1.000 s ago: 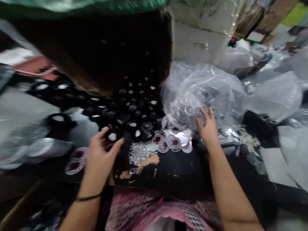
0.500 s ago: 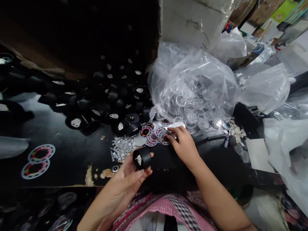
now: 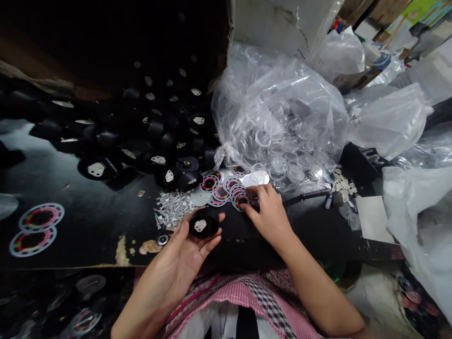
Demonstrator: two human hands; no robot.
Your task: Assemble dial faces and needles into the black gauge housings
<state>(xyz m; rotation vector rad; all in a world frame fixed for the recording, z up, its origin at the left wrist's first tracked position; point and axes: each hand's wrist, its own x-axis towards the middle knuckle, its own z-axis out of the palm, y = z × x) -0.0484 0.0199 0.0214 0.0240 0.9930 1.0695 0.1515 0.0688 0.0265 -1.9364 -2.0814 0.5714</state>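
Note:
My left hand (image 3: 185, 249) is wrapped round a black round gauge housing (image 3: 208, 227), whose underside with a small pale metal plate faces up. Over a loose pile of printed dial discs (image 3: 221, 192), my right hand (image 3: 266, 212) has its thumb and fingertips on the rim of the nearest dial disc (image 3: 243, 201). That disc is still among the others. A heap of small white pointers (image 3: 173, 207) lies just beyond my left hand, beside a plain grey disc (image 3: 199, 197).
Many black housings (image 3: 95, 168) stand at the back left. Two dial discs (image 3: 33, 241) lie far left. A clear bag of transparent covers (image 3: 278, 127) fills the back middle. To the right are a screwdriver (image 3: 328, 199), small metal plates (image 3: 344, 184) and a white card (image 3: 376, 219).
The housing in my left hand has tilted so its plated underside faces more upward. My right thumb has come down onto the dial discs. The whole view has shifted slightly.

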